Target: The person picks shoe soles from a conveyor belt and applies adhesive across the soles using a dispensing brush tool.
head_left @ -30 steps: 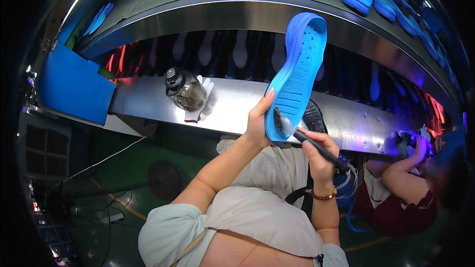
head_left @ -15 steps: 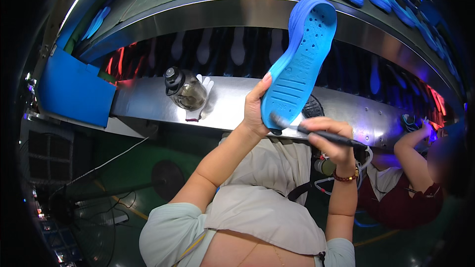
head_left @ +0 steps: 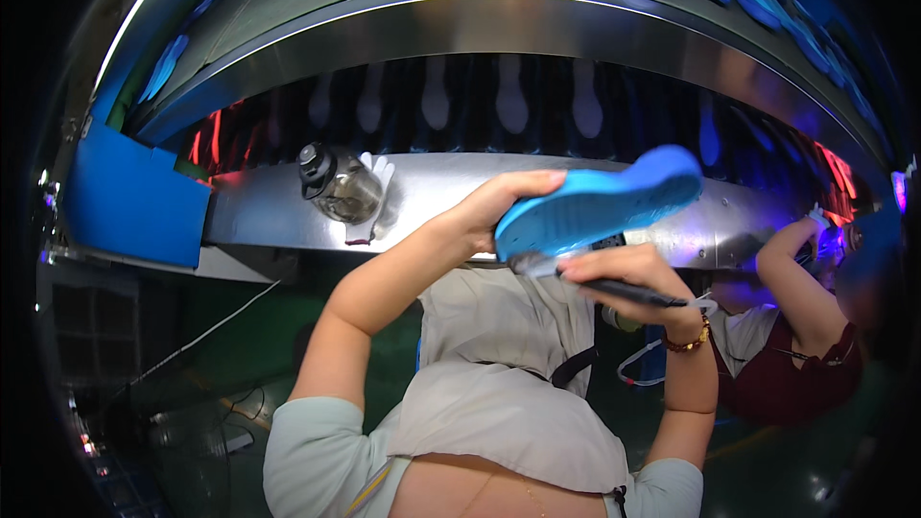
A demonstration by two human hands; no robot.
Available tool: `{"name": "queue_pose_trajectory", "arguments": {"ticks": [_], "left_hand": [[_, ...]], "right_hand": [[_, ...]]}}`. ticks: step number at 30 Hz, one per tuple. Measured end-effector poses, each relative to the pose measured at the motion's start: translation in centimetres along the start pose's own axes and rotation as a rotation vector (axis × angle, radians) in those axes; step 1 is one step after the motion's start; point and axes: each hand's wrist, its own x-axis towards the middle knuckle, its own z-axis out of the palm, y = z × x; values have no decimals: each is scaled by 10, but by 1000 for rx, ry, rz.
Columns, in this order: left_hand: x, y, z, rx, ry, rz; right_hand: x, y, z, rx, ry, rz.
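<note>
A see-through bottle [head_left: 351,200] with a black lid stands on the metal table [head_left: 432,194], a white glove [head_left: 361,230] partly hidden behind it; a blue panel [head_left: 134,197] borders the left end, and a co-worker [head_left: 796,386] in dark red is at the right

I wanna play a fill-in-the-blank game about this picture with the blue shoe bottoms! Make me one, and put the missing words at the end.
1. The left hand holds a shoe sole coloured ____.
2. The handle of the brush in the right hand is coloured ____.
3. On the metal ledge, the bottle stands to the ____ of the shoe sole.
4. The person wears a beaded bracelet on the ____ wrist.

Missing words: blue; black; left; right.
</note>
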Motion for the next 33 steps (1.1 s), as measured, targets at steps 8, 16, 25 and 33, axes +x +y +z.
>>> {"name": "queue_pose_trajectory", "arguments": {"ticks": [8,16,25,33], "left_hand": [[-9,4,5,271,86,-114],[-14,3,-8,312,109,-84],[4,-22,-17,-184,103,-16],[-5,-35,-55,-288,37,91]], "right_hand": [[1,-8,-25,-199,-220,40],[0,15,-49,-206,-238,109],[-4,49,-21,340,272,407],[15,99,31,-13,906,216]]}}
